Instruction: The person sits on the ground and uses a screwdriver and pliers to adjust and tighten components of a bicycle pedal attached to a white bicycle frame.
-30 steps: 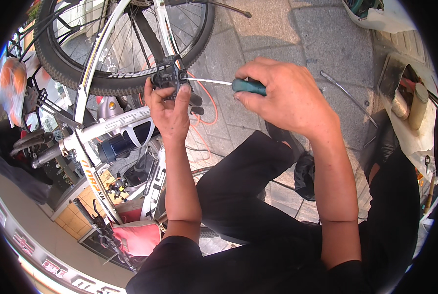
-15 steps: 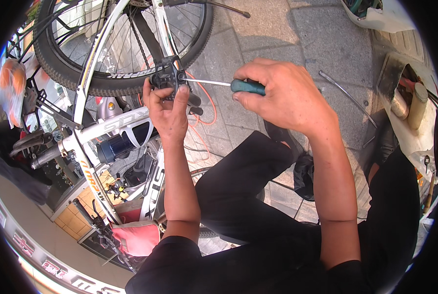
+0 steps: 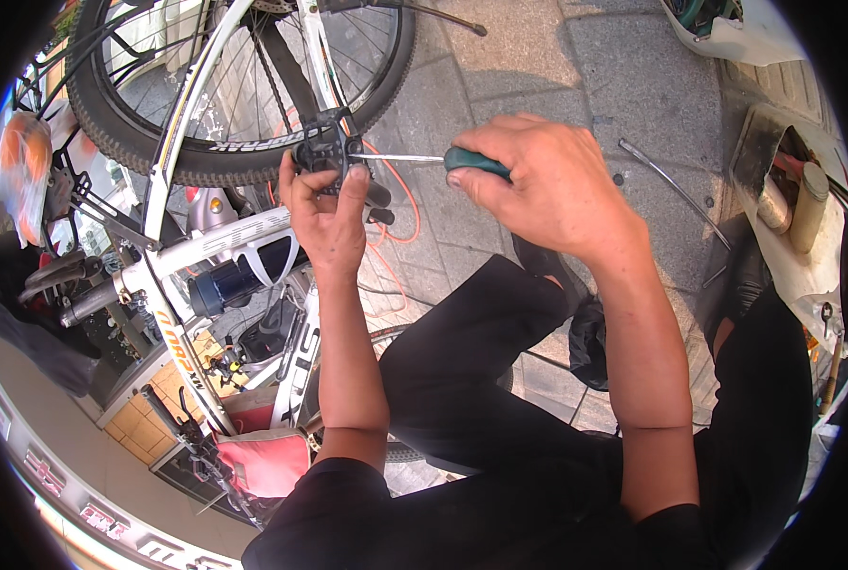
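In the head view, the left hand [image 3: 332, 218] is partly closed, fingers bent behind and under a black bicycle part [image 3: 320, 155] and thumb raised against its near side, so it has hold of that part and steadies it. The part sits at about the middle of the upper left, just beside the lower edge of the wheel's knobbly tyre [image 3: 191, 169] and above the white frame tube [image 3: 206, 242]. The right hand [image 3: 562, 185] is curled firmly round the green handle of a screwdriver [image 3: 477, 162], thumb along its lower side; the shaft runs almost level to the left and its tip meets the part near the left thumb, though how deep it sits cannot be told. Compared with half a second ago, the right hand and handle have shifted slightly toward the part and the shaft lies a little flatter, while the left hand and the part look unmoved. That suggests the tool is being pressed or turned in place, with the left hand bracing against it. An orange cord [image 3: 414, 199] loops beside the part, and a metal rod [image 3: 666, 178] lies on the paving to the right.
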{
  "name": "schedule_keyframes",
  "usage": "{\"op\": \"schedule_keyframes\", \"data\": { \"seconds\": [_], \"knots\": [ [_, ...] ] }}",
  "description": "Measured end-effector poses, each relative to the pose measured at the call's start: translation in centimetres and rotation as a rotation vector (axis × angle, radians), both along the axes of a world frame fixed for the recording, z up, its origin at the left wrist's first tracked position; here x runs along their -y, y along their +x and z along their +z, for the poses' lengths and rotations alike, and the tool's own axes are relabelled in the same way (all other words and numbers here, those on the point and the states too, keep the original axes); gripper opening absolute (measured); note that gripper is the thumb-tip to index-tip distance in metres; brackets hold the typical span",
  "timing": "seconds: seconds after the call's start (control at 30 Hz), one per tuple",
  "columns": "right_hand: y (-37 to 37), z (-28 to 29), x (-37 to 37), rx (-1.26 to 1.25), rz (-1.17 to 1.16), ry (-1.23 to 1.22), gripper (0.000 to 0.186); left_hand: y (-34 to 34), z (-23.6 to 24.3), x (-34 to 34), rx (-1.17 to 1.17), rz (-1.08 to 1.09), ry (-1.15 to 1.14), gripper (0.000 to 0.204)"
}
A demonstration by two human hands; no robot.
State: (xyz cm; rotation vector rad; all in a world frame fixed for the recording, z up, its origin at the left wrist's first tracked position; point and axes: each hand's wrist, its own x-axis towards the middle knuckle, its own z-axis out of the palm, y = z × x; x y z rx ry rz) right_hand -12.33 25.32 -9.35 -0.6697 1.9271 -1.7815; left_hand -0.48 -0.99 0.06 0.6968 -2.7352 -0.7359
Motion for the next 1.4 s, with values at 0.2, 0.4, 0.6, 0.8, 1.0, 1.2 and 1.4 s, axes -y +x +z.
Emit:
{"op": "schedule_keyframes", "data": {
  "seconds": [0.2, 0.4, 0.6, 0.8, 1.0, 1.2, 1.4],
  "knots": [
    [-0.8, -0.9, 0.4, 0.097, 0.091, 0.008, 0.030, -0.1, -0.4, 0.3, -0.042, -0.017, 0.029, 0.022],
    [-2.6, -0.2, 0.0, 0.178, 0.201, 0.053, 0.032, 0.0, -0.5, 0.7, -0.057, 0.007, 0.119, 0.030],
    [-3.8, -0.9, 0.7, 0.326, 0.305, -0.018, 0.032, -0.2, -0.6, 1.0, -0.069, 0.020, 0.084, 0.031],
    [-4.5, -0.2, 0.8, 0.398, 0.305, -0.020, 0.032, -0.5, -0.7, 0.8, -0.047, 0.042, 0.076, 0.032],
    [-5.1, 0.1, 0.3, 0.587, 0.352, -0.016, 0.032, -0.4, -0.7, 1.0, -0.040, 0.026, 0.047, 0.034],
    [-3.8, -0.9, 0.6, 0.347, 0.189, -0.024, 0.031, -0.8, -0.6, 0.5, -0.033, 0.029, 0.083, 0.033],
    [-3.1, 0.4, 0.2, 0.249, 0.126, 0.104, 0.032, -1.0, -0.5, -0.1, -0.055, 0.028, 0.189, 0.033]
  ]
}}
